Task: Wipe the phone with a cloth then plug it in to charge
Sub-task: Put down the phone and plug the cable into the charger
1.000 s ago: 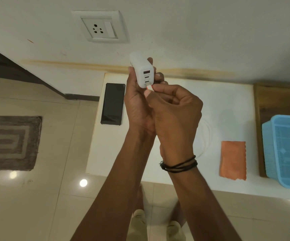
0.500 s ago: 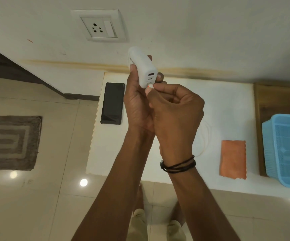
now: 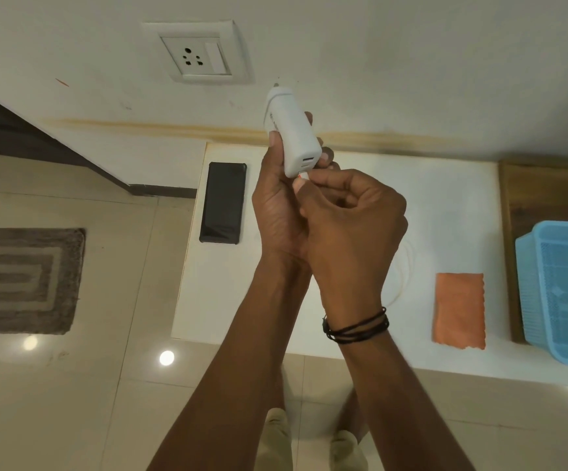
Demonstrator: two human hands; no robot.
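White counter [image 3: 445,212] against cream wall [image 3: 411,62]

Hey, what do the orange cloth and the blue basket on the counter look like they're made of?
Orange cloth: seems soft microfibre, matte and fuzzy, with zigzag-cut edges. Blue basket: looks like moulded plastic, slightly glossy, with fine mesh-patterned walls.

Smooth white plastic charger [image 3: 294,130] between the fingers [image 3: 325,154]; left of them a glossy black phone [image 3: 223,202], right a soft orange cloth [image 3: 459,311] on the matt white tabletop [image 3: 445,205].
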